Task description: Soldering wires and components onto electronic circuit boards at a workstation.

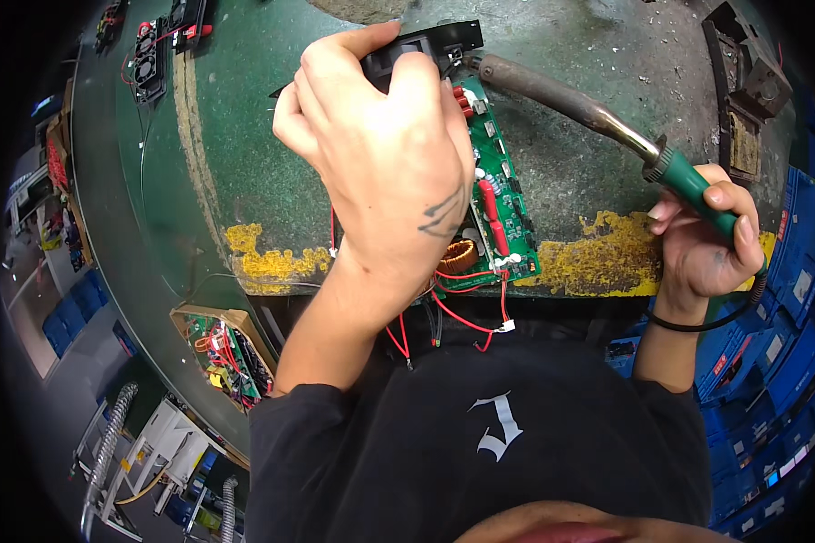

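In the head view, I take the green circuit board (503,204) as my landmark; it lies on the worn green table (244,181), near the table's front edge with the chipped yellow stripe (607,258). My left hand (380,154) sits over the far end of the board, its grip closed on a black plastic part (435,45) that it holds tilted above the board's top corner. My right hand (706,244) is well to the right of the board, its grip wrapped shut around the green handle of a soldering iron (598,113). The iron's long brown barrel reaches leftward, and its tip meets the black part right at the board's far corner. Red wires (466,312) trail off the near end of the board and hang over the table edge, beside a copper coil (460,256) at the board's near left corner. A blackened iron stand (743,100) rests far to the right of the board. A tray of more boards (231,353) sits below and to the left.

I judge the main risk to be heat: the tip is close to my left fingers and to the plastic, so a slip could burn skin or melt the part. Dangling wires could also snag and drag the board.
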Motion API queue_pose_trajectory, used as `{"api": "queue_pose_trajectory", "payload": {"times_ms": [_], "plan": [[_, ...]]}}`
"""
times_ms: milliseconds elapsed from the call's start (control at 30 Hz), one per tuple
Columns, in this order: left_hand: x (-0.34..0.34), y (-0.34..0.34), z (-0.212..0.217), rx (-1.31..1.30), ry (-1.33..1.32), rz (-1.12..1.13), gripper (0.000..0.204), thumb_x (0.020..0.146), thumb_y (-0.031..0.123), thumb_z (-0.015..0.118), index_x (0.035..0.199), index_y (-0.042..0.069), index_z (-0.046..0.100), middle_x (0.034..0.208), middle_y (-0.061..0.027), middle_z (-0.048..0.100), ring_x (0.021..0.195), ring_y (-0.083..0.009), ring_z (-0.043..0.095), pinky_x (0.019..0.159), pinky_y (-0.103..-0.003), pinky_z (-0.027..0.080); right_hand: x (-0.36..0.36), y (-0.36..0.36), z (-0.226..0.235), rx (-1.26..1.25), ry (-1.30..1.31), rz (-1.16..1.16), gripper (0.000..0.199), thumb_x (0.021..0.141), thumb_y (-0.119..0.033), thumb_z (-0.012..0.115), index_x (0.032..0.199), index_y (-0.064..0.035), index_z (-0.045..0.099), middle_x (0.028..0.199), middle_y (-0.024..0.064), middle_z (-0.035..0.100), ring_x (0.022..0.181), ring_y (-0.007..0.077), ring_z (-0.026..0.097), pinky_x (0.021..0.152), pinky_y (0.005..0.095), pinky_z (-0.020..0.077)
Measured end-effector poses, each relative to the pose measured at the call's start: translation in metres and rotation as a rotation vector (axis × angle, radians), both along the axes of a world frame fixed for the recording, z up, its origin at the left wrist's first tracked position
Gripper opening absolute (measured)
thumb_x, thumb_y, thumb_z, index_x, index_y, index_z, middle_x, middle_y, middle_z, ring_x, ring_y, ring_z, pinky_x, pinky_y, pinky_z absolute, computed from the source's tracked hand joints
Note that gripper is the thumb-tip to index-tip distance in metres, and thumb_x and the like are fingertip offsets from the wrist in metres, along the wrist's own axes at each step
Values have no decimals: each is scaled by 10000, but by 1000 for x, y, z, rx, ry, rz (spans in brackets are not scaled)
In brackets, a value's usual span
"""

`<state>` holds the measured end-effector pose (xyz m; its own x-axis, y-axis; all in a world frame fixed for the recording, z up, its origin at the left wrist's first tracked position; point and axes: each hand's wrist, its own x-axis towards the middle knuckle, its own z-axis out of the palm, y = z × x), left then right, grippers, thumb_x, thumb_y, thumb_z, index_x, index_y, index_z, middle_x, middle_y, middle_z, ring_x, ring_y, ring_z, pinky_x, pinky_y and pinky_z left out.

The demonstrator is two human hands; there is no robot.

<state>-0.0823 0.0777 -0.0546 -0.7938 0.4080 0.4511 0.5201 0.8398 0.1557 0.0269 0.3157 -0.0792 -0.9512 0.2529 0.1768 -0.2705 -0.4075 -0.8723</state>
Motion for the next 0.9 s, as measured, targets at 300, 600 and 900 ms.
{"api": "queue_pose_trajectory", "payload": {"times_ms": [300,600,900], "plan": [[4,7,-3,23,35,70,133,693,109,702,750,32,610,1090,-141,548,1012,-280,479,877,-408,292,1,-1,0,7,-21,-5,408,866,-284,337,939,46,565,848,254,568,582,282,586,495,321,493],[7,7,-1,80,-16,82,134,701,133,726,727,59,617,1083,-125,548,997,-274,482,865,-382,295,3,0,0,15,-32,-7,414,866,-306,348,940,37,568,840,251,560,579,282,584,495,323,493],[5,8,-2,36,11,82,139,710,121,723,752,38,621,1078,-121,548,979,-269,491,855,-396,299,4,1,0,-24,-29,-8,419,865,-312,348,951,32,572,853,251,558,590,283,586,493,322,492]]}}
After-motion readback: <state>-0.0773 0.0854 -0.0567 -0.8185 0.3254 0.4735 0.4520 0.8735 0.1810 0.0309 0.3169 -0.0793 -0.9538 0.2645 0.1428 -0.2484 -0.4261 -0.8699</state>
